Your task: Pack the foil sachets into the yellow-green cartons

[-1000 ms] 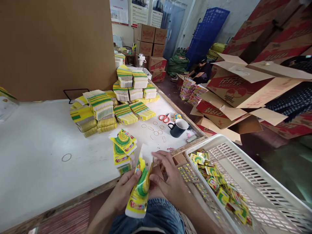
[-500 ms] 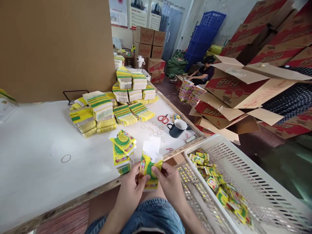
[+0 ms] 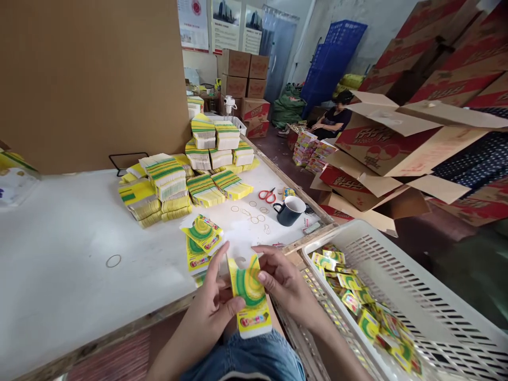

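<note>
Over my lap I hold a yellow-and-green printed paper carton point(image 3: 251, 293) with a white top flap. My left hand point(image 3: 216, 304) has its thumb on the left edge, index finger stretched up beside it. My right hand point(image 3: 283, 286) pinches the upper right edge between thumb and curled fingers. What the left fingers do behind the carton is partly hidden. Just beyond my left hand, a few matching flat cartons point(image 3: 204, 235) lie loosely on the white table point(image 3: 71, 254).
Banded carton stacks point(image 3: 166, 182) stand at the table's back. To the right are red-handled scissors point(image 3: 267, 196), rubber bands point(image 3: 254, 219) and a dark mug point(image 3: 290, 210). A white plastic basket point(image 3: 397, 264) at my right holds packed pieces. Open cardboard boxes point(image 3: 381, 137) and a seated person point(image 3: 333, 120) are beyond.
The carton has turned to show its printed face more fully, with its lower end nearer my lap. My hands have spread apart, and the left index finger has straightened.
</note>
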Demonstrator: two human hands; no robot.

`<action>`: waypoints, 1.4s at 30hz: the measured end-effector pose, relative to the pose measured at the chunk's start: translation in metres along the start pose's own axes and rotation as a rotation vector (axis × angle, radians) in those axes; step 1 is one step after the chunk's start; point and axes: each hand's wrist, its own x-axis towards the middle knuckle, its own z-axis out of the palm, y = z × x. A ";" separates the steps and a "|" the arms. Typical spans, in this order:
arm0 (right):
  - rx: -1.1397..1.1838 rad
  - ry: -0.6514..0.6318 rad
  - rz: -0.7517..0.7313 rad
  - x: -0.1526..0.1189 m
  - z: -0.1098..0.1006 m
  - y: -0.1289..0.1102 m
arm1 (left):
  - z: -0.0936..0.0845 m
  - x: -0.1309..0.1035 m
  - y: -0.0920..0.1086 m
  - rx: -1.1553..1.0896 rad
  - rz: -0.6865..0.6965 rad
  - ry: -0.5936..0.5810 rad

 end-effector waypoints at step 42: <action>-0.470 0.116 0.049 0.016 0.013 -0.003 | 0.002 0.006 -0.008 0.211 0.053 0.169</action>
